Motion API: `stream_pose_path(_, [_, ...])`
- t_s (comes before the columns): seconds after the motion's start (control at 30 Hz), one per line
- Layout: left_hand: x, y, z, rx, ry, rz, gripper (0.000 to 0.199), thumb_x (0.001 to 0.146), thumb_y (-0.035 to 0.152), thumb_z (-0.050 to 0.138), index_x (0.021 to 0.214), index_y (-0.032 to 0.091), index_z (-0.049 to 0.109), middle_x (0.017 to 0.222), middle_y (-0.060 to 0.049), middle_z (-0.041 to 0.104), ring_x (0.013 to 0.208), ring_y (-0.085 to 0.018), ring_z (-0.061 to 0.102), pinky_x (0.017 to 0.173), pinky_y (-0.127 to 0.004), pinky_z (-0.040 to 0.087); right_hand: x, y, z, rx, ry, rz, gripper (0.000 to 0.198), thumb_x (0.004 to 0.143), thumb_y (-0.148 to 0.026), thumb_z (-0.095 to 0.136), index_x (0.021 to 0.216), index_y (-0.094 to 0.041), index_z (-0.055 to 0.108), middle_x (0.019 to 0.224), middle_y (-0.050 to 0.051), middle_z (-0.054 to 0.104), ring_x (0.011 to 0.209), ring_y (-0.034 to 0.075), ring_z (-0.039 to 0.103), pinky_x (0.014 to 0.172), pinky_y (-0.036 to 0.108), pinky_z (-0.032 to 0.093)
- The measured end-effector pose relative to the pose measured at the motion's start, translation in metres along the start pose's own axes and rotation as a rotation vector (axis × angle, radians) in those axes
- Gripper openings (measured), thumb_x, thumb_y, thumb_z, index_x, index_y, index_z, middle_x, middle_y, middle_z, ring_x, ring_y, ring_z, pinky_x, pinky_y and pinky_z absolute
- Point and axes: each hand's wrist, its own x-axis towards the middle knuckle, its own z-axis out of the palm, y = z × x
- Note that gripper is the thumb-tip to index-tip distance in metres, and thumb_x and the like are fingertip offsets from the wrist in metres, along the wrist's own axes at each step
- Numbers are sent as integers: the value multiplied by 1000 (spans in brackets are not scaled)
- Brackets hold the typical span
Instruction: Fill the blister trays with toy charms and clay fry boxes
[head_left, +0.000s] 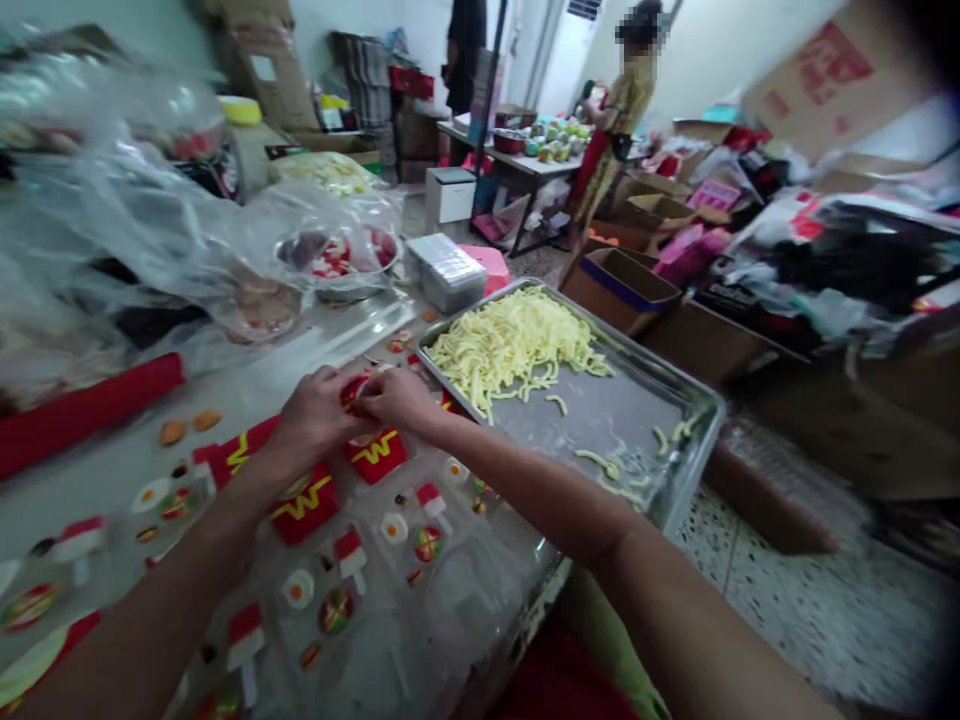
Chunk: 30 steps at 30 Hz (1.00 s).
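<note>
1. A small red item (352, 392) is held up between the two hands, above the table (450, 640) and near the left corner of the metal tray (645, 400). It could be bent or dropped if it is pressed unevenly from both sides.
2. The left hand (316, 408) is curled, with its fingertips brought against the item's left side. Its exact grip cannot be told, as the fingers are partly hidden.
3. The right hand (397, 398) is nearly closed, its thumb and fingers pinched together at the item's right side. What is pinched is too blurred to be made out; a slip could be caused by so small a hold.
4. Red pieces with yellow zigzags (375, 458) are laid just below the hands. These could be shifted if a wrist is lowered.
5. Small egg-shaped pieces (394, 527) and red-and-white bar shapes (349, 555) are spread between the forearms; they could be scattered by a dragged sleeveless arm.
6. Pale yellow strips (517, 340) are heaped in the tray, which could be jolted by the right elbow.
</note>
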Motion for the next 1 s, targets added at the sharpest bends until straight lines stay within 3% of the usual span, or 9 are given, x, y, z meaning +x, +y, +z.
stream_pose_path(0.13, [-7,4,1,-36,63,11,69,66,56,78,124,20,65,117,-9,65,104,-29,65,94,-39,52,-29,11,-23,-148,172,-16,25,93,-32,54,89,-21,76,88,3,75,77,16,61,64,28,34])
stream_pose_path(0.27, [-13,45,3,-1,169,90,87,70,45,79,144,18,43,137,-15,58,126,-35,56,108,-49,45,-64,16,-35,-368,353,-132,22,97,-30,52,97,-18,71,100,9,75,92,24,62,78,36,37])
stream_pose_path(0.33, [-14,75,5,-38,158,134,86,73,37,75,147,17,37,140,-17,57,129,-35,55,107,-48,46,-81,18,-40,-394,344,-239,20,97,-27,53,97,-17,70,100,10,74,96,26,61,81,37,38])
stream_pose_path(0.43, [-15,114,8,-75,77,89,76,73,33,74,140,16,43,133,-19,61,122,-35,61,100,-46,51,-108,42,-61,-304,247,-331,20,98,-26,55,94,-18,73,98,8,74,93,22,62,80,32,40])
stream_pose_path(0.5, [-15,128,9,-83,39,35,78,71,34,76,140,18,44,133,-17,62,120,-35,62,98,-46,52,-125,79,-86,-179,242,-246,19,98,-27,59,95,-19,76,98,6,76,89,18,65,78,28,41])
stream_pose_path(0.63, [-2,146,8,-107,44,-17,86,70,35,79,145,20,39,139,-14,60,121,-33,63,99,-44,52,-146,175,-140,-178,498,191,16,93,-26,65,96,-20,81,94,5,79,85,18,69,74,27,41])
stream_pose_path(0.73, [14,168,12,-135,44,34,84,71,38,79,144,20,41,138,-13,61,121,-32,63,101,-43,52,-140,222,-156,-270,478,263,21,91,-32,68,101,-21,82,98,7,79,88,20,68,76,28,41])
stream_pose_path(0.87, [30,198,24,-162,138,206,85,73,32,79,148,21,38,146,-11,56,130,-30,58,109,-41,48,-119,235,-149,-370,334,213,26,91,-37,68,107,-23,82,101,8,77,95,21,67,80,28,42])
stream_pose_path(1.0, [35,205,36,-138,165,216,92,72,33,80,151,21,35,145,-13,57,131,-32,57,108,-43,48,-108,232,-144,-433,270,286,23,86,-28,67,102,-21,83,98,10,78,90,21,67,77,28,42])
